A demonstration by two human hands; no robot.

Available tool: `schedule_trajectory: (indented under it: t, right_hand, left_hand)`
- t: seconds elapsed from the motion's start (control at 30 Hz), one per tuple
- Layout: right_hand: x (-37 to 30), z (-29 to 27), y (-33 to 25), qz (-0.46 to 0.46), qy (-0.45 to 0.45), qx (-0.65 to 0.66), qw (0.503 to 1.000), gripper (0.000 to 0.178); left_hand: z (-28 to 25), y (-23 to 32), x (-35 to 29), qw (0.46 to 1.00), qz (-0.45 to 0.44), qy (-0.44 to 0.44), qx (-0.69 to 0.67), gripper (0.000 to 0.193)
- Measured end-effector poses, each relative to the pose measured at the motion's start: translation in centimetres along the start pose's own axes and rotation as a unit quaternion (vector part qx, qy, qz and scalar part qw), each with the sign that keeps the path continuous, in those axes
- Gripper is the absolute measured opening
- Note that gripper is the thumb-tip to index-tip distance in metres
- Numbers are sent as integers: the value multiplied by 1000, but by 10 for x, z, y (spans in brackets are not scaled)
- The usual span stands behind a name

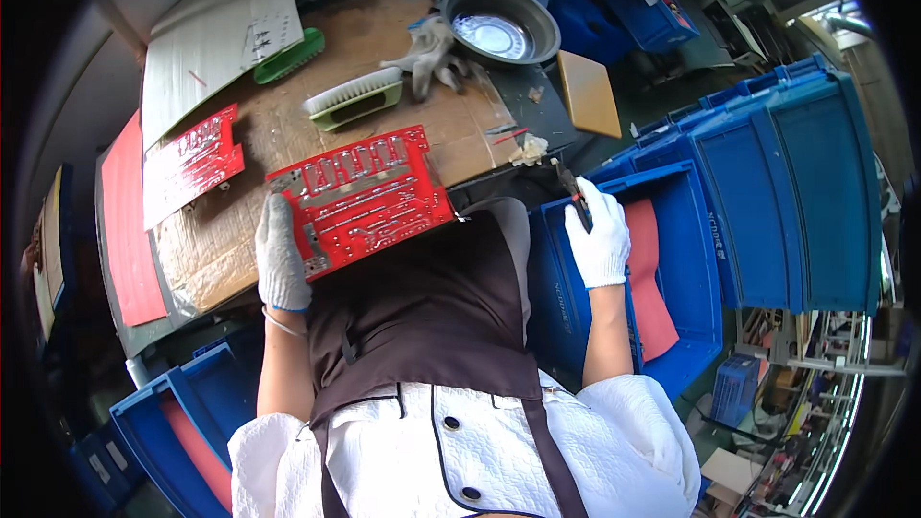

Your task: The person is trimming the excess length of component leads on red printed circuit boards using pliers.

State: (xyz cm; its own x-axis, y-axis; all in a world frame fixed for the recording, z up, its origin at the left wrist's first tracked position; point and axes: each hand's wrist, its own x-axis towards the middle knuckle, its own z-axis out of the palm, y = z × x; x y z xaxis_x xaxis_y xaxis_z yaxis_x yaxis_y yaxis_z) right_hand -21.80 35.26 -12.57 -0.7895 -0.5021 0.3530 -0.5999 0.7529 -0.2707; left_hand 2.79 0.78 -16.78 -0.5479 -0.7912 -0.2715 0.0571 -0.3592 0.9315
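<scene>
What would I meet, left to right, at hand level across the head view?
Pink sheet, unheld red board, left hand, held red board, right hand, rightmost blue crate.

A brush point(355, 104) lies on cardboard point(384, 24), behind the circuit board point(369, 201); second board point(197, 168) at left; basin point(462, 2) at right rear; crate point(698, 278) right of the desk point(542, 123).
</scene>
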Motion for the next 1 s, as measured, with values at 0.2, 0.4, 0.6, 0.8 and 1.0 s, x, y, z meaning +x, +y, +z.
schedule_trajectory:
  t: [0.2, 0.4, 0.6, 0.8, 1.0]
  right_hand:
    - [18, 13, -2, -4, -105, -204, 973, 51]
    - [29, 4, -14, 5, -126, -276, 953, 54]
    - [19, -2, -26, 99, -116, -186, 971, 67]
    - [22, 0, -99, -198, -97, 11, 975, 56]
    - [42, 16, -145, -300, -131, -12, 945, 61]
  left_hand:
    - [3, -8, 1, 999, -22, 6, -37, 45]
    - [-9, -22, 8, 999, 26, 43, 16, 53]
    - [16, 12, -15, 996, 48, 10, 72, 53]
    - [27, 25, -21, 997, 27, 11, 74, 59]
    - [22, 12, -18, 998, 42, 24, 46, 57]
